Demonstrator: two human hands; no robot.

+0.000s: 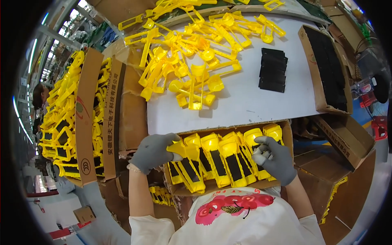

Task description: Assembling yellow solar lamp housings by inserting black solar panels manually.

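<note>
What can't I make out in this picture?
All in the head view:
Floor of the near cardboard box: hidden by packed yellow parts.
Whether the right hand pinches anything: hidden by its curled fingers.
Far end of the loose yellow pile: cut off by the top edge.
The co-worker at far left: too small and blurred.

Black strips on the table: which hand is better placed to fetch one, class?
Likely the right hand: it is nearer the black strips; the left hand, farther away, holds a yellow part.
</note>
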